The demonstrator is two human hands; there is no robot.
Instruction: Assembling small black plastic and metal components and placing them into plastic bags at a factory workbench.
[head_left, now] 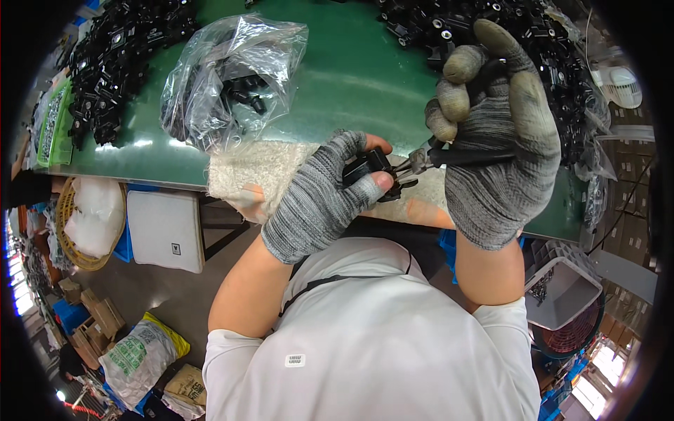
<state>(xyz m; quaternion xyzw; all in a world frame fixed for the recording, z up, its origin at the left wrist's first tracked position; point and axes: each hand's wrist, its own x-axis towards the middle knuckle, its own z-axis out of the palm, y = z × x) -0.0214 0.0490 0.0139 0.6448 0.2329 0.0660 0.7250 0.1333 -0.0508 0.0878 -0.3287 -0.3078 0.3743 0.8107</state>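
While the left hand (319,193) grasps a small black part (368,168) between its thumb and fingers, the right hand (502,137) holds a tool (477,156) with a dark handle lying across the palm, its fingers loosely bent. The tool's metal end points left, at the right side of the black part; whether the two touch is hard to tell. Both hands wear grey knitted gloves, the left one leaving the thumb tip bare. The black part is held above a cream cloth (235,170) spread along the near edge of the green counter (344,77).

Farther off, left of the middle, a clear plastic bag (281,52) lies with small black pieces (249,95) inside. One heap of black parts (116,67) covers the far left of the counter, and another heap (421,24) fills the far right, beyond the right hand. A green tray (63,144) stands at the left end. Below the counter are a pale cushioned stool (165,228) on the left and a grey bin (586,284) on the right.
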